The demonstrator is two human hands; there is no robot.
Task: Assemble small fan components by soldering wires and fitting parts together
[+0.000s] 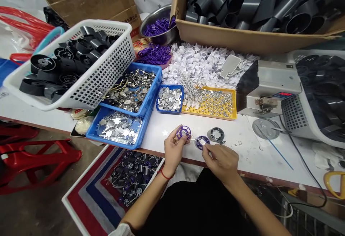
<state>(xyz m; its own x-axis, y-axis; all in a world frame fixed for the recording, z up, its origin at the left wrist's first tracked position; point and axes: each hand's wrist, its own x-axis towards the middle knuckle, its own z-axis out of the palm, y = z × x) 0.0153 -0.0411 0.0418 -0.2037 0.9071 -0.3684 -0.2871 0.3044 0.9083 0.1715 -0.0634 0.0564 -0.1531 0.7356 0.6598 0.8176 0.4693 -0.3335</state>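
Near the table's front edge, my left hand (174,149) pinches a purple ring (184,131) with spokes. A white cord (193,137) runs from that ring toward my right hand (221,158), whose thumb and forefinger are closed on the cord's far end. Just beyond my right fingertips a second purple ring (201,141) lies on the table. Beside it, to the right, is a dark round part (216,134) with a pale spoked centre.
Blue trays (142,140) of metal pieces, a small blue tray (169,110) and a yellow tray (234,103) stand beyond my hands. White baskets (107,70) hold dark parts. A metal device (272,81), glass lid (265,128) and blue stick (280,153) are right.
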